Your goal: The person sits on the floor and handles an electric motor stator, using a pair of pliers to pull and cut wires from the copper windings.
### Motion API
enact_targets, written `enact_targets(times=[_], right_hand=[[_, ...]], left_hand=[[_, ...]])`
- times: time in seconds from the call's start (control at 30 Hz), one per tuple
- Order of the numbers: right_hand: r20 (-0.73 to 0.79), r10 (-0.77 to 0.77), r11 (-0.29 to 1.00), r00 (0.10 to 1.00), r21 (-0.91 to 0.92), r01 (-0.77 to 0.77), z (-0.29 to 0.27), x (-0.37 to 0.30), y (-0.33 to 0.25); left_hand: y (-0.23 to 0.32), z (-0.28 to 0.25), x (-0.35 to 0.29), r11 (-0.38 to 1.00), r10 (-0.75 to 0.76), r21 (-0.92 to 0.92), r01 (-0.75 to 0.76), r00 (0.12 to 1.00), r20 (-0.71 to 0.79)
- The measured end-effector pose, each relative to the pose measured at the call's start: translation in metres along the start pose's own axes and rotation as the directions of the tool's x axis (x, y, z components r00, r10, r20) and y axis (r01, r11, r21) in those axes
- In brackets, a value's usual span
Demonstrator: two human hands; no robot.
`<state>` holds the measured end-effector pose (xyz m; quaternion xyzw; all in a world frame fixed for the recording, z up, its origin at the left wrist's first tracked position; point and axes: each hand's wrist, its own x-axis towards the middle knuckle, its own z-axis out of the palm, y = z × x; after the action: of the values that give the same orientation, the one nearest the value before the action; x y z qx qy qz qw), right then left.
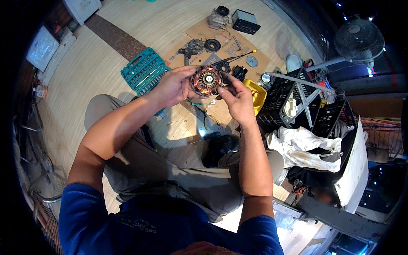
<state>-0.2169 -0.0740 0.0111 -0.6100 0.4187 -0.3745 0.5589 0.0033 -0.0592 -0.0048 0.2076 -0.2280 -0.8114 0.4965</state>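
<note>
Raised above the cardboard, a round alternator core point(207, 80) with copper windings and a pale metal centre is held between my two hands. Its open face is turned up toward me. My left hand point(175, 86) wraps its left side, thumb on top and fingers beneath. On the other side my right hand point(238, 100) grips the rim, thumb at the lower right edge and fingers behind it. Just below lie pliers with yellow handles point(205, 123) and a screwdriver point(208, 136). Dark metal parts on the cardboard are partly hidden behind the core.
A teal socket set case point(143, 70) lies unfolded on the left. Flat cardboard point(255, 53) carries black rings, a disc and loose parts. At right stand a yellow tray point(260, 100), black crates point(276, 100), a white cloth point(297, 146) and a fan point(359, 40). A car radio point(245, 21) sits far back.
</note>
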Motion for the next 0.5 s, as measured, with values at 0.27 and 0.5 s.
enact_targets(times=[0.27, 0.5], right_hand=[[-0.008, -0.021, 1.0, 1.0, -0.01, 0.021, -0.0004, 0.0, 0.0021], [-0.01, -0.042, 0.999, 0.999, -0.021, 0.042, -0.0008, -0.0012, 0.002]], left_hand=[[-0.0018, -0.0012, 0.0006, 1.0, 0.001, -0.012, -0.001, 1.0, -0.023], [-0.0025, -0.0082, 0.0024, 1.0, -0.007, -0.028, 0.007, 1.0, -0.004]])
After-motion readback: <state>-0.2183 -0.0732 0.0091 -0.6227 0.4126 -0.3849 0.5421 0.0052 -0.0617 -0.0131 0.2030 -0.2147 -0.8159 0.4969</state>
